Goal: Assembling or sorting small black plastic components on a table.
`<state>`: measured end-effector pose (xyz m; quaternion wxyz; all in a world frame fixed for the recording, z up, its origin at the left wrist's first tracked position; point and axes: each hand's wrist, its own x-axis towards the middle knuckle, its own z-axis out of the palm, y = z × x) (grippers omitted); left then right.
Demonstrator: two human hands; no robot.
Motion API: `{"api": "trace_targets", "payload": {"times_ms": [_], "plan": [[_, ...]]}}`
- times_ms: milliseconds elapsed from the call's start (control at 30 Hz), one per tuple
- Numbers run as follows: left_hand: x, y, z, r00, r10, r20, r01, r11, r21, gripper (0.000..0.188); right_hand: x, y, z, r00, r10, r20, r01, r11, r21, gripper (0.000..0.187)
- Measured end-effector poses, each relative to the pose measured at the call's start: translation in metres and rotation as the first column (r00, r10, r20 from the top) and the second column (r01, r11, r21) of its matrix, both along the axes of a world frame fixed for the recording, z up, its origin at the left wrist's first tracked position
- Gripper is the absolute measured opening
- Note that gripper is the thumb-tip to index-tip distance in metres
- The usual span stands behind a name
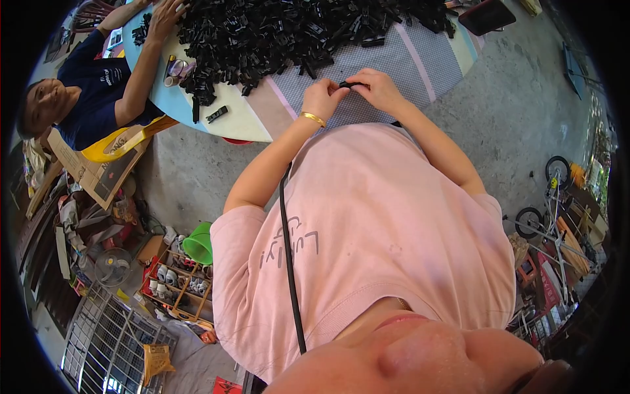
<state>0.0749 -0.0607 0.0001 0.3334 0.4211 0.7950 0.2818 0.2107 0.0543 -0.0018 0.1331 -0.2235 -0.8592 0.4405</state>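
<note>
Over the near edge of the round table, my left hand and my right hand meet fingertip to fingertip. Between them they pinch a small black plastic piece, which looks like the clip-like parts heaped beyond. My fingers cover much of it, so its exact kind is unclear. A large pile of black plastic parts spreads across the table just past my hands. One single black part lies apart from the heap, near the left edge.
At the left a co-worker in a dark shirt reaches to the pile. A roll of tape sits beside the heap. A dark flat tray-like object is at the far right edge. Behind are a green bucket and a shoe rack.
</note>
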Motion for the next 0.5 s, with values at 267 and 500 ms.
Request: {"api": "trace_targets", "payload": {"times_ms": [267,500], "plan": [[-0.005,0.013,-0.001,0.887,0.175,0.427,-0.063,0.962,-0.264,0.023,-0.008,0.011,-0.006,0.988,0.003,0.151,0.033,0.971,-0.237,0.02],[-0.008,0.016,0.002,0.848,0.214,0.484,-0.068,0.951,-0.301,0.023,-0.014,0.014,-0.011,0.887,-0.097,0.451,0.333,0.81,-0.482,0.027]]}}
